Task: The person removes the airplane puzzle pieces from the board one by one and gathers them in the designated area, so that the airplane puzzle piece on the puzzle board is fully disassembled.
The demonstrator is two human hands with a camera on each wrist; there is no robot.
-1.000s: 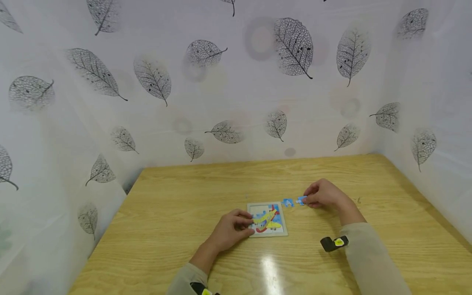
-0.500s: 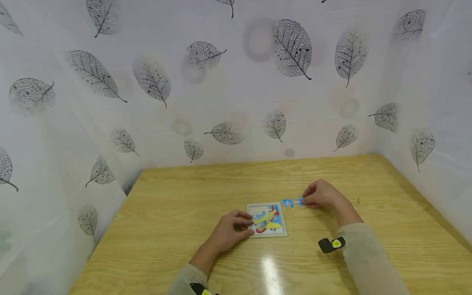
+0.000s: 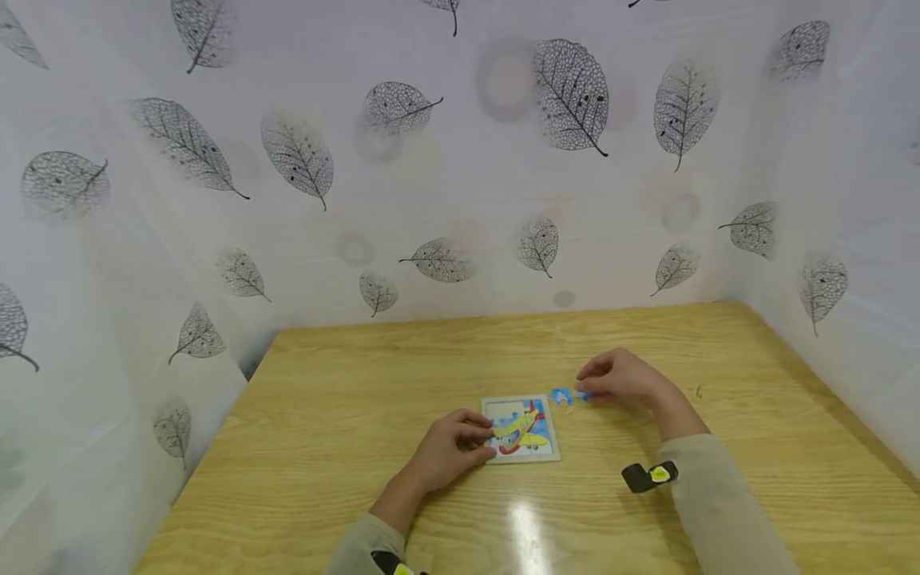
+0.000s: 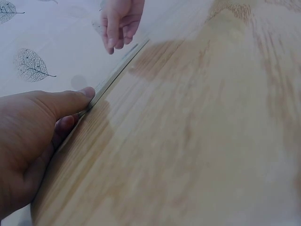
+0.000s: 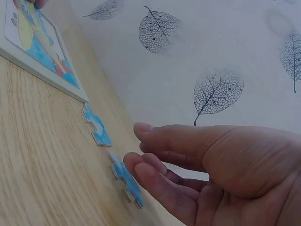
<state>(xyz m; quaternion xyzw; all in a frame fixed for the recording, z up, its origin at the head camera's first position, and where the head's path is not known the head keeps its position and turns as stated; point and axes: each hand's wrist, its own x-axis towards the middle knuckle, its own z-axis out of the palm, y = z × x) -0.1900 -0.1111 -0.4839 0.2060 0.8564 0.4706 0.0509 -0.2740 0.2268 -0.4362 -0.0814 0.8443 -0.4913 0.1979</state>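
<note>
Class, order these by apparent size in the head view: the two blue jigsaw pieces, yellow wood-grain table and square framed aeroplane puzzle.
1. Yellow wood-grain table
2. Square framed aeroplane puzzle
3. Blue jigsaw piece nearest the puzzle; the other blue piece, partly hidden by the right hand, cannot be ranked.

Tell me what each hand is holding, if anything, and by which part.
Left hand: the puzzle frame, by its left edge. Right hand: nothing gripped; it is close to a blue puzzle piece, contact unclear.

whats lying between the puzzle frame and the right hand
A blue piece by the puzzle frame, then a second piece by the right hand; the right wrist view shows both.
</note>
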